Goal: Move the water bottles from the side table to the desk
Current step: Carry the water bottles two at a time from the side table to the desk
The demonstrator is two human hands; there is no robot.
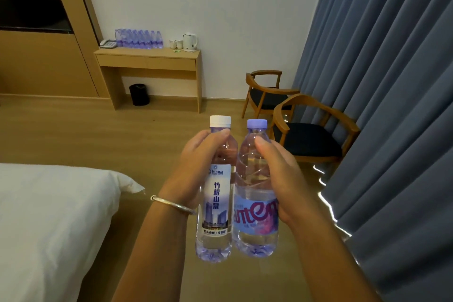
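white-cap bottle (215, 193) in left hand (193, 162) | purple-cap bottle (256, 186) in right hand (282, 174)

You hold two water bottles upright side by side before you, touching: one in your left hand (196, 162), the other in your right hand (282, 174). Far ahead, against the wall, stands the table (149, 61), carrying a telephone (107, 43) at its left end, a row of water bottles (139, 39) beside it, then two cups (176, 44) and a kettle (190, 41) on the right. A bin (139, 94) sits under the table. Two chairs (306, 130) stand to the right, before the curtain (392, 81). The bed (49, 216) lies at your left.
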